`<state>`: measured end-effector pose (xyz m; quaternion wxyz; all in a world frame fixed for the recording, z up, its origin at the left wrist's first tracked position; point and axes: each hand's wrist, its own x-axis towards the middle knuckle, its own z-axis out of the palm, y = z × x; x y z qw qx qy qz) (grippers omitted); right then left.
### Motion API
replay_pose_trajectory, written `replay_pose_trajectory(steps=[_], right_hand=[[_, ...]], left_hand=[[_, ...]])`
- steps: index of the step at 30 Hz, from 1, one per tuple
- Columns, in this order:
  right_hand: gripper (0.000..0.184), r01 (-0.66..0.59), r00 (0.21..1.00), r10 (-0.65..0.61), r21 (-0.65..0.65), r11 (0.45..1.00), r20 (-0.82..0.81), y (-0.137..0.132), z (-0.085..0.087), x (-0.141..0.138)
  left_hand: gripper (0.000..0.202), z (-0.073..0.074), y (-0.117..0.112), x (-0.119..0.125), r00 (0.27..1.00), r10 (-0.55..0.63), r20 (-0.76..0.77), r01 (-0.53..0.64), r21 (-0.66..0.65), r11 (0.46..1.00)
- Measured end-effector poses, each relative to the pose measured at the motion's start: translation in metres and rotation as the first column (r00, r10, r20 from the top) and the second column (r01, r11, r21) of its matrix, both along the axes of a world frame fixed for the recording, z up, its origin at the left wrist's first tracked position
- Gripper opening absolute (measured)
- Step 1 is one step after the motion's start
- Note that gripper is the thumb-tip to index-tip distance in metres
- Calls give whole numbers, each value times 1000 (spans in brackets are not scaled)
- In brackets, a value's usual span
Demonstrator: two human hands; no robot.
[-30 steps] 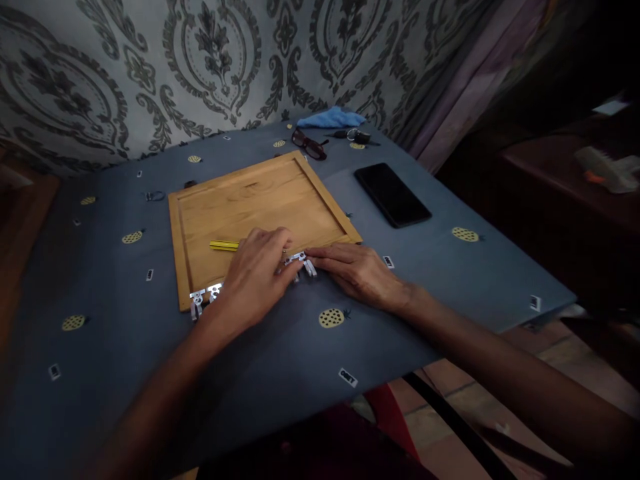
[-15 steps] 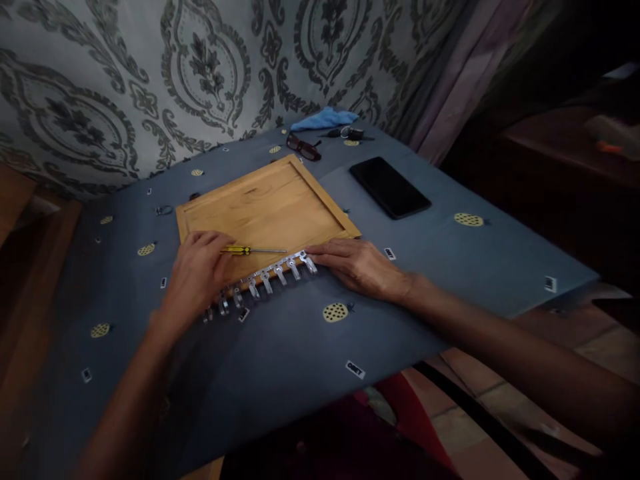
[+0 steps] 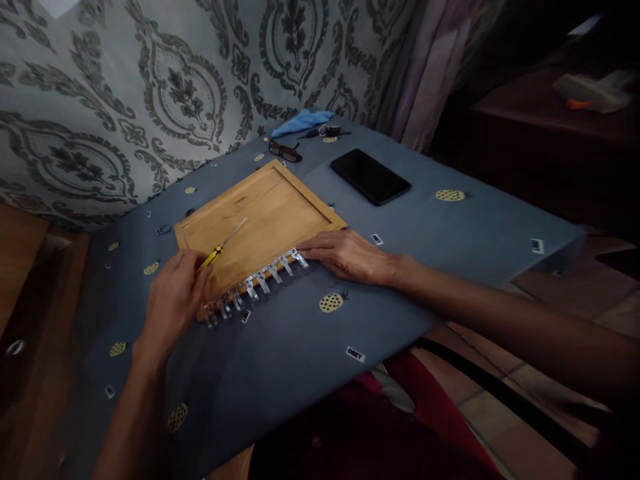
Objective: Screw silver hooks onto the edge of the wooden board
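Observation:
My left hand (image 3: 173,300) is closed around the yellow-and-black handle of a screwdriver (image 3: 215,255), beside the left part of a wooden board (image 3: 255,213). The shaft slants up and away over the board, its tip clear of the hooks. A metal hook rail (image 3: 261,275) with several silver hooks runs along the board's near edge, the hooks pointing toward me. My right hand (image 3: 350,255) lies with fingers stretched out flat at the board's near right corner, fingertips touching the rail's right end. Its thumb is partly hidden.
A black phone (image 3: 370,176) lies right of the board. Behind are eyeglasses (image 3: 285,151), keys (image 3: 329,131) and a blue cloth (image 3: 303,123). A small ring-like item (image 3: 163,230) sits left of the board. The patterned wall (image 3: 185,93) borders the table's (image 3: 400,287) far side.
My left hand has drawn back toward the left, and the screwdriver has swung from nearly level along the rail to pointing up and away. My right hand stays at the rail's end. The view has shifted slightly.

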<state>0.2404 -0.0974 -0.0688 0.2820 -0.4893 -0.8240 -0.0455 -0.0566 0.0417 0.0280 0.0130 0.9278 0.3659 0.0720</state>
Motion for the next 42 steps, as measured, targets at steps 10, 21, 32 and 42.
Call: replay_pose_trajectory(steps=[10, 21, 32, 42], right_hand=[[36, 18, 1000, -18, -39, 999, 13, 0, 1, 0], [37, 25, 999, -23, -54, 998, 34, 0, 2, -1], [36, 8, 1000, -8, -31, 999, -2, 0, 1, 0], [38, 8, 999, -11, -80, 997, -37, 0, -1, 1]], left_hand=[[24, -49, -141, -45, 987, 140, 74, -92, -457, 885], [13, -63, -140, 17, 992, 130, 3, -128, -129, 983], [24, -61, -130, 16, 998, -42, 56, 49, -140, 989], [23, -62, -122, -5, 977, -32, 212, 87, -256, 963]])
